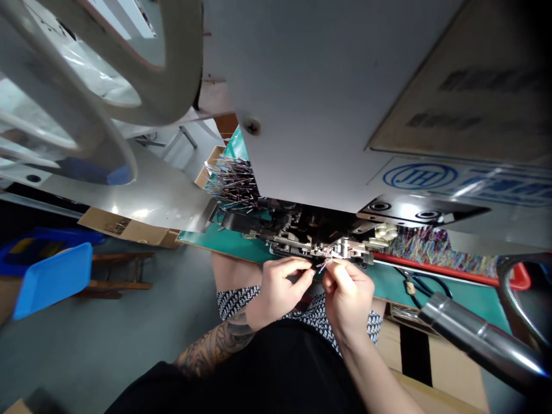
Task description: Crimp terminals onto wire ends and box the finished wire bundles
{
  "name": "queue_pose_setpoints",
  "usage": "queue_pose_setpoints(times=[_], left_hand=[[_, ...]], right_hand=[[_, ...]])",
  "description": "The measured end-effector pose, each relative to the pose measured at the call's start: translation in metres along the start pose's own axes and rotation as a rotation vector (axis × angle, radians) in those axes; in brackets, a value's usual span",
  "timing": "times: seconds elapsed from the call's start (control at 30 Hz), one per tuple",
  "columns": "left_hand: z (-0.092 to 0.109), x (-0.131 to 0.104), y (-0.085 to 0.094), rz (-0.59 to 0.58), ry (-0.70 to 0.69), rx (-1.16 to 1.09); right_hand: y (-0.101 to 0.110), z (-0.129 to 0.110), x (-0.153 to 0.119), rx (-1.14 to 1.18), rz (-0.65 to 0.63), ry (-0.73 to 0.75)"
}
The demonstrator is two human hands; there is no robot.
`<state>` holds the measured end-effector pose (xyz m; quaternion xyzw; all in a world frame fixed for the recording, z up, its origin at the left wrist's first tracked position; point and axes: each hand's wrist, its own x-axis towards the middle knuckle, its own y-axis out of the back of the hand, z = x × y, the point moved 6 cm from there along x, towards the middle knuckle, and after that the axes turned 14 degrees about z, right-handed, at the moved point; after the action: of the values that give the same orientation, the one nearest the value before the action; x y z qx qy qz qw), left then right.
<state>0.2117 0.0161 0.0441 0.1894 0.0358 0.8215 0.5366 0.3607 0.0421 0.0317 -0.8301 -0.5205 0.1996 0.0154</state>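
Observation:
Both hands are at the front edge of a machine's metal mechanism (pixel 310 244). My left hand (pixel 282 287) has its thumb and index finger curved close together; whatever lies between the tips is too small to make out. Just to its right, my right hand (pixel 348 290) is closed in a pinch on thin wires (pixel 324 265), whose short ends stick out between the two hands beside the mechanism. Behind my left hand, a dense pile of thin wires (pixel 235 181) lies near the machine's left side.
A red tray (pixel 524 277) holds many coloured wires at the right. Dark-handled pliers (pixel 416 287) lie on the green table (pixel 478 305). A metal tube (pixel 478 330) juts in at lower right. The white machine body (pixel 310 103) overhangs; a blue tray (pixel 56 282) is left.

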Motion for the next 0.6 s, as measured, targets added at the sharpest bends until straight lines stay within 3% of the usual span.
queue_pose_setpoints(times=[0.27,0.4,0.5,0.6], left_hand=[[0.012,0.007,0.007,-0.010,-0.168,0.029],[0.014,0.013,0.011,-0.084,-0.239,-0.050],[0.008,0.013,0.008,-0.241,-0.150,-0.140],[-0.004,0.006,0.003,-0.361,0.092,-0.230]], right_hand=[[0.013,0.003,0.002,-0.087,-0.012,0.120],[0.011,-0.010,0.001,-0.207,-0.148,0.103],[0.007,-0.017,-0.002,-0.280,-0.345,0.010],[0.007,-0.019,-0.002,-0.299,-0.461,-0.063]])
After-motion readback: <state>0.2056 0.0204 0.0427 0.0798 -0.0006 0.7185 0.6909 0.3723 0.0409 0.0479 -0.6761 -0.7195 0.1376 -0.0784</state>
